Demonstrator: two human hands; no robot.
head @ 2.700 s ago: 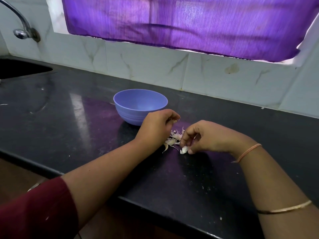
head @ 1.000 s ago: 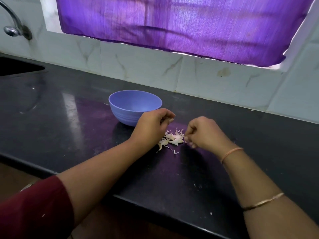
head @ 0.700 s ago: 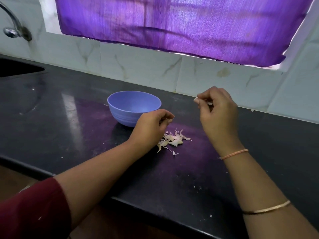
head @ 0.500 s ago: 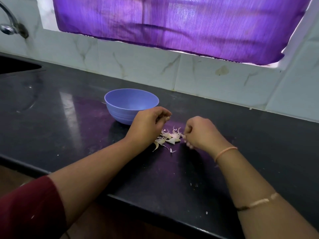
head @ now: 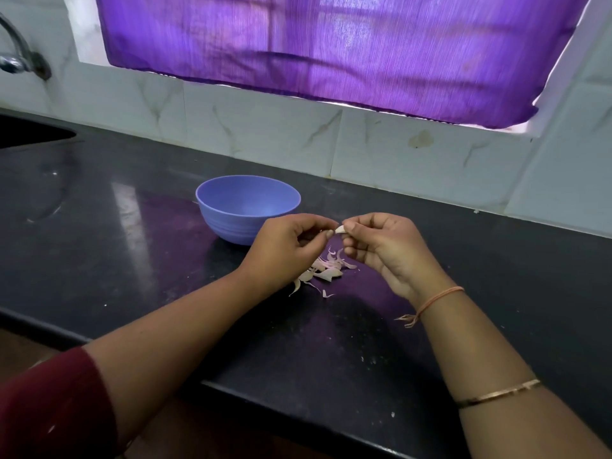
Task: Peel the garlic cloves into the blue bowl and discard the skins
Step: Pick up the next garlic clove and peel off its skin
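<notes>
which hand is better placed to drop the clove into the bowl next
Left, probably. The left hand is right beside the bowl and pinches the clove; the right hand, also pinching it, is farther from the bowl and would have to cross over.

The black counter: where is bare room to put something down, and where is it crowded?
Free: the counter left of the blue bowl toward the sink, and right of the right hand. Crowded: by the bowl, where it and the left hand pinch a garlic clove above the skins.
</notes>
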